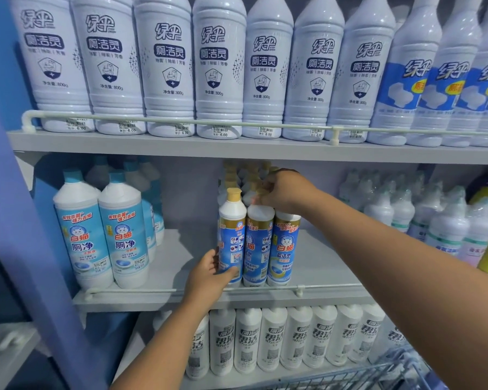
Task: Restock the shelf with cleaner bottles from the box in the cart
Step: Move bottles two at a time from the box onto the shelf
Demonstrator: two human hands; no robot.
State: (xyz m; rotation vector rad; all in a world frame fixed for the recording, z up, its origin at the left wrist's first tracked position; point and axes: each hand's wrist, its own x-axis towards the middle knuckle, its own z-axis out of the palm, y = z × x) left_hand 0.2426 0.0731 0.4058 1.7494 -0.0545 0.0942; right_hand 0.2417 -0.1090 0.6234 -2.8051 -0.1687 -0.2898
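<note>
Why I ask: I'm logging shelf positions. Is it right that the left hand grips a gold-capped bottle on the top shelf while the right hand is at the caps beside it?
Not quite. The left hand grips the gold-capped bottle on the middle shelf, not the top, as the head view shows. The right hand is at the caps beside it.

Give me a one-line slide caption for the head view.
Left hand holds a gold-capped cleaner bottle on the middle shelf; right hand grips neighbouring bottle tops.

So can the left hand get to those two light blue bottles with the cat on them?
Probably yes. The left hand grips the gold-capped bottle, but bare shelf lies between it and the light blue bottles. Only the low rail crosses in front.
</note>
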